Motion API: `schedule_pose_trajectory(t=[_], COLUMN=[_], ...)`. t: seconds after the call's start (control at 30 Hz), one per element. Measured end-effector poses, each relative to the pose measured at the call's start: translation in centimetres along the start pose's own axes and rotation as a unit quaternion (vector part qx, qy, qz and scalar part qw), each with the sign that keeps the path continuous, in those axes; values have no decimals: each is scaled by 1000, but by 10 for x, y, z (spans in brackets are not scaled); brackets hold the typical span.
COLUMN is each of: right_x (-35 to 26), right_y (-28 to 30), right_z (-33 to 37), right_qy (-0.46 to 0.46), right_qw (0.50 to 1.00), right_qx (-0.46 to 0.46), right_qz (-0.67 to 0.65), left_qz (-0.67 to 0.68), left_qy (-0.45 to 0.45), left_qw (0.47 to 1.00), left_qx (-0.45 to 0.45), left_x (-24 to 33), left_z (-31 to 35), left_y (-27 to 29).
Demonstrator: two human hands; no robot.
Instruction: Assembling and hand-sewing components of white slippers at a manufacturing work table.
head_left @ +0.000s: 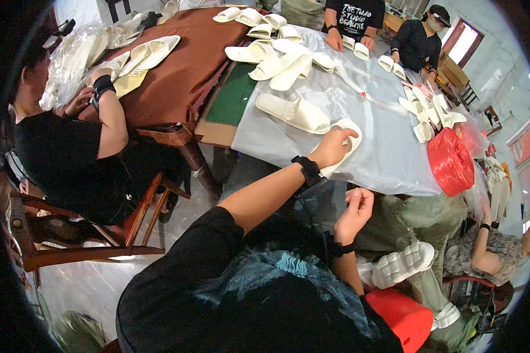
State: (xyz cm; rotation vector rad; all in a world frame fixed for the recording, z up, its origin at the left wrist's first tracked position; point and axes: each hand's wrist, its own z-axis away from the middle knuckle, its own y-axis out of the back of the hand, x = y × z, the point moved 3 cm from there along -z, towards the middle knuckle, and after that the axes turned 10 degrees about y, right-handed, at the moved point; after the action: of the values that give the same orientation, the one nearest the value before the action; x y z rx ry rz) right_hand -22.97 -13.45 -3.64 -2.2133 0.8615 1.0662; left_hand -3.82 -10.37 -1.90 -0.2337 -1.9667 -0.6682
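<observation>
L hand (330, 150) was closed round a cream slipper (345, 124) at the nr edge of the plastic-covered worktop (388, 153), thumb at the slipper's opening. R hand (355, 212) was narrow, fingers curled in twd thumb, just off the same edge & lower than L; couldn't tell if anything small was in it. Both wrists had a black band (L band (307, 169), R band (340, 248)).

Just beyond L hand, a 2nd slipper (294, 113) lay on the worktop, toe end twd the held one. Further back was a loose slipper heap (265, 66), some overlapping. Far R: another slipper group (427, 109), w/ a red twine roll (450, 162) nr the R corner.

L side: a co-worker (65, 141) sat at a brown cloth (182, 65), one hand at a slipper there; green board (232, 97) betw. cloth & plastic. Across the top, 2 others stood w/ hands nr slippers: one in a printed black tee (353, 17), one in a dark top & cap (421, 44). Below worktop, R: chunky pale shoe (403, 265), & a red plastic item (400, 317), kind unclear.
</observation>
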Motion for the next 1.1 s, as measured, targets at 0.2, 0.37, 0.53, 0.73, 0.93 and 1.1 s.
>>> schedule_pose_trajectory(t=[0.2, 0.37, 0.53, 0.73, 0.93, 1.1], right_x=[-15, -10, 29, 53, 49, 22], right_y=[40, 45, 21, -7, 6, 22], right_z=[-19, -44, -76, -106, -116, -102], right_qy=[88, 75, 108, 48, 61, 49], right_qw=[990, 988, 942, 940, 929, 952], right_qx=[21, 22, -126, -227, -236, -180], right_qz=[104, 134, 293, 248, 277, 242], left_qz=[-88, -292, -339, -437, -272, -201], left_qy=[-67, -57, -84, -14, -28, -1], left_qw=[992, 947, 935, 898, 961, 976], left_qx=[64, 121, 57, 41, 43, 79], left_x=[7, -17, -40, -13, -15, 8], left_z=[0, -6, -4, -7, -4, 26], left_y=[46, 113, 98, 47, 44, 84])
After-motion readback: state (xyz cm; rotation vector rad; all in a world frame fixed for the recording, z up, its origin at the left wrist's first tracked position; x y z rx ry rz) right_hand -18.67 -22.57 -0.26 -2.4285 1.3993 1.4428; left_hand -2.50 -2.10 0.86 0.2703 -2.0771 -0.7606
